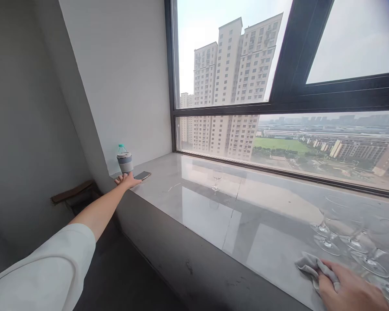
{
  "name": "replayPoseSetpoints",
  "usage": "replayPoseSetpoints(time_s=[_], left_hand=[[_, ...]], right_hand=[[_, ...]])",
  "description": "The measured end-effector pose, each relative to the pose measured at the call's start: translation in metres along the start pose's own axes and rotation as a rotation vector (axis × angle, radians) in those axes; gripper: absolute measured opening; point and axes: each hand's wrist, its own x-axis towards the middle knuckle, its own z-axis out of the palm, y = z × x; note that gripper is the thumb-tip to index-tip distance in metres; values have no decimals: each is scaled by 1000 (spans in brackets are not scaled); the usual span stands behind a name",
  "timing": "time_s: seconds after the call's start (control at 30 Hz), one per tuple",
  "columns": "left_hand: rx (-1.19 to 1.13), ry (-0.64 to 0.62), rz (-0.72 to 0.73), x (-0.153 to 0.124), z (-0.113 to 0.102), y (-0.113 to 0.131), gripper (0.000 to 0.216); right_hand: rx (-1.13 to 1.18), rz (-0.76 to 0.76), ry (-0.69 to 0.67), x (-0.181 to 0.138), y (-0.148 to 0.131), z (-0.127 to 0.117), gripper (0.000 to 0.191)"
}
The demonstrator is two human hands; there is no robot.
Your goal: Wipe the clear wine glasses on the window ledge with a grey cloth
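Your left hand [127, 180] splays beside cup [125, 162] | your right hand [350, 281] grips cloth [307, 264] | a wide swipe could topple the glasses [370, 262]

Daylight is pouring through the window [287, 86], turning the sky [196, 21] nearly white and leaving the far skyline [327, 119] hazy. The polished sill [201, 216] is throwing back broad, mirror-like glare — while its front face [168, 248] and the left wall [22, 108] are sinking into dim grey. The clear glasses [326, 245] are fading into the reflections. The wide lens is stretching the sleeve [42, 276] at lower left — and a violet tint is edging the upper right corner.
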Motion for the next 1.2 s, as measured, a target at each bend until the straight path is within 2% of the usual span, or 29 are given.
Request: replayPoseSetpoints(time_s=[0.07, 0.13, 0.2, 0.27, 0.4, 0.47, 0.53, 0.6, 0.7, 0.83, 0.9, 0.97, 1.1, 1.2], left_hand=[[-20, 104, 75, -9, -2, 21, 78], [-68, 206, 180, -25, -5, 55, 65], [-144, 268, 318, -52, -9, 99, 51], [-270, 265, 527, -90, -14, 148, 34], [-436, 126, 1024, -195, -22, 249, 21], [-498, 4, 1218, -255, -21, 296, 18], [-540, -136, 1277, -311, -14, 341, 21], [-565, -280, 1291, -360, -2, 382, 35], [-535, -432, 1217, -414, 20, 431, 52], [-550, -593, 1028, -454, 39, 465, 36], [-589, -591, 970, -462, 44, 473, 27], [-605, -524, 954, -465, 46, 477, 23], [-496, -404, 984, -446, 45, 471, 21], [-449, -337, 932, -408, 41, 448, 18]], right_hand=[[-80, -15, -3, -4, -15, -13, 31], [-115, 18, -17, -6, -27, -24, 32], [-129, 45, -52, -7, -37, -32, 33], [-143, 49, -72, -8, -43, -38, 34], [-163, 47, -48, -11, -52, -46, 33], [-161, 45, -31, -12, -55, -48, 31], [-160, 40, -3, -13, -57, -49, 28], [-151, 31, 18, -14, -58, -50, 25], [-121, 23, 40, -16, -59, -54, 21], [-94, 14, 38, -17, -61, -61, 16], [-84, 24, 38, -17, -62, -63, 13], [-68, 35, 53, -17, -63, -63, 14], [-43, 55, 51, -15, -62, -63, 19], [-44, 52, 45, -16, -60, -62, 20]])
